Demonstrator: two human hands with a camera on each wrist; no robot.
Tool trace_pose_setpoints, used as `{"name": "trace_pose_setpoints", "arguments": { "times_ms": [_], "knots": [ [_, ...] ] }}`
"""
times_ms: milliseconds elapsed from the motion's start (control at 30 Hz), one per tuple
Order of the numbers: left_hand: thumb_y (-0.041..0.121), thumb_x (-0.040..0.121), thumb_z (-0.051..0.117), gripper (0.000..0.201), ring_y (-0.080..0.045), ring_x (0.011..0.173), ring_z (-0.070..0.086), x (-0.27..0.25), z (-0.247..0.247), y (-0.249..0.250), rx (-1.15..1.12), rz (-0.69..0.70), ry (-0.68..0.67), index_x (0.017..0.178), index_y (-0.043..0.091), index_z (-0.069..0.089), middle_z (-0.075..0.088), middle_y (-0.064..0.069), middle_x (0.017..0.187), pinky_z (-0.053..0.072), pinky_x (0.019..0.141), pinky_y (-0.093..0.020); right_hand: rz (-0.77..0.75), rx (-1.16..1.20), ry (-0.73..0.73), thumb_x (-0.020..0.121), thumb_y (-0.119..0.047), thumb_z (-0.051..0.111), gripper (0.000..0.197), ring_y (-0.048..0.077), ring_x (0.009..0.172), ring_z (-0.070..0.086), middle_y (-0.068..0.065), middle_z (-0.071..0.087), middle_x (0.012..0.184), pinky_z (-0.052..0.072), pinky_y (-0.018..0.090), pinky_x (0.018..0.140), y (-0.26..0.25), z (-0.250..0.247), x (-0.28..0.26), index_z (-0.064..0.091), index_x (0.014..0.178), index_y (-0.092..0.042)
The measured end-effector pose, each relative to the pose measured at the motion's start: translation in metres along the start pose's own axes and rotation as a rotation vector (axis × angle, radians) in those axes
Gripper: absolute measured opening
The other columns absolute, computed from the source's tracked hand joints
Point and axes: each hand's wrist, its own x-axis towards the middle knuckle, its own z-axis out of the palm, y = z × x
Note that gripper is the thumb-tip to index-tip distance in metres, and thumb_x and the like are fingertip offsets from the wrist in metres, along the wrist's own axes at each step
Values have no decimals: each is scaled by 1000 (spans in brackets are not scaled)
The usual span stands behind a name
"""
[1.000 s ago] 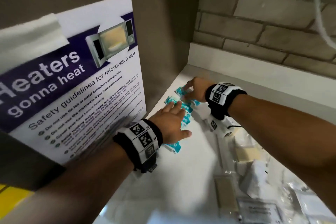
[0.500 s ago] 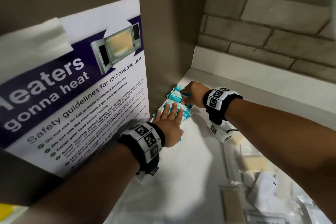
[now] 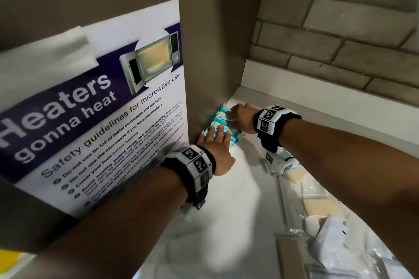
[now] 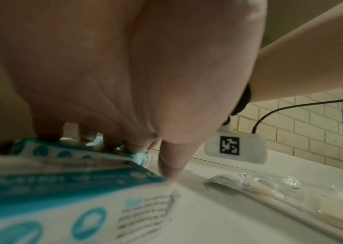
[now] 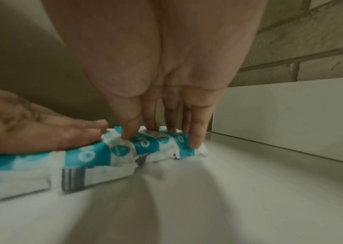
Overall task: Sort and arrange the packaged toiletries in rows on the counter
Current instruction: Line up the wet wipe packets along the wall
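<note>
The teal-and-white sachets [image 3: 223, 123] lie side by side in one row on the white counter [image 3: 226, 222], pressed against the foot of the brown side panel [image 3: 215, 52] that carries the microwave safety poster [image 3: 108, 106]. One second earlier these sachets were spread loosely, further out from that panel; they have since been swept together and pushed in towards it. The left hand [image 3: 215, 150] lies flat on the near end of the row, fingers straight and together, gripping nothing. The right hand [image 3: 241, 118] presses down on the far end, nearer the corner of the panel; the right wrist view shows its fingertips [image 5: 195, 142] extended onto the wrappers, spread slightly, with nothing clasped. Judgement: the first row is formed and is receiving final squaring, so this product group is close to complete. The clear-wrapped toiletries [image 3: 317, 206], including pale soap-like bars, remain in a loose cluster well away from the panel, to the person's right, and are not yet sorted. The larger share of the task remains.
</note>
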Motion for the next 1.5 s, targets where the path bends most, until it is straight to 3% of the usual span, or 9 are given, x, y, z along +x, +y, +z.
{"name": "trace_pose_setpoints", "arguments": {
  "times_ms": [133, 267, 367, 567, 767, 1033, 1233, 1367, 1500],
  "knots": [
    [50, 100, 30, 75, -26, 148, -19, -6, -1, -5, -85, 33, 22, 155, 16, -8, -21, -5, 161, -5, 121, -43, -51, 56, -13, 97, -33, 47, 64, 32, 147, 17, 10, 10, 161, 16, 37, 119, -6, 2, -17, 18, 152, -17],
    [44, 100, 37, 76, -27, 148, -18, -26, -2, -11, -155, 96, 109, 155, 11, -3, -16, -7, 162, -3, 120, -42, -164, 148, 134, 96, -24, 50, 56, 27, 144, 27, 13, 28, 156, 19, 30, 117, -19, 4, -41, 34, 147, -8],
    [43, 100, 36, 76, -27, 149, -13, -46, 5, -16, -104, 103, 113, 154, 7, -4, -12, -11, 162, 0, 120, -41, -174, 156, 41, 98, -25, 47, 41, 33, 127, 48, 16, 51, 138, 36, 34, 106, -30, 12, -59, 49, 134, -5],
    [41, 102, 31, 76, -30, 148, -16, -73, 32, -7, -38, 40, -18, 152, 2, -11, -20, -18, 159, -2, 120, -40, -138, -3, -72, 100, -36, 40, 55, 33, 139, 32, 14, 24, 156, 30, 44, 113, -52, 19, -73, 30, 147, -7],
    [46, 102, 27, 77, -30, 147, -19, -59, 36, -8, 14, -7, 28, 151, 0, -11, -18, -19, 159, -6, 120, -40, -156, -31, -132, 102, -30, 34, 57, 30, 148, 14, 8, 4, 162, 16, 44, 120, -46, 15, -73, 14, 153, -13],
    [46, 101, 29, 79, -31, 149, -12, -41, 28, -9, -8, -65, 83, 152, -2, -7, -13, -19, 160, -3, 121, -38, -135, -80, -148, 101, -20, 35, 54, 31, 144, 26, 10, 12, 161, 22, 46, 117, -48, 11, -69, 19, 151, -12],
    [51, 98, 34, 86, -31, 149, -11, -38, 27, -9, 2, -68, 67, 152, -1, -9, -14, -20, 160, -1, 122, -39, -154, -6, -129, 100, -20, 39, 55, 29, 146, 22, 6, 14, 161, 18, 47, 119, -41, 12, -70, 21, 152, -16],
    [50, 96, 43, 90, -32, 149, -9, -46, 15, -8, -85, -12, 105, 152, 2, -8, -11, -19, 161, 3, 120, -41, -158, 209, 48, 96, -21, 52, 64, 26, 148, 15, 7, 16, 161, 12, 36, 121, -26, 6, -82, 23, 152, -15],
    [46, 96, 48, 82, -27, 150, 1, -66, -2, 12, -137, 212, 165, 155, 14, 1, 2, -10, 163, 8, 121, -38, -58, 385, 193, 92, -25, 59, 55, 22, 131, 46, 4, 44, 148, 32, 25, 107, 5, -4, -132, 41, 143, -15]
  ]
}}
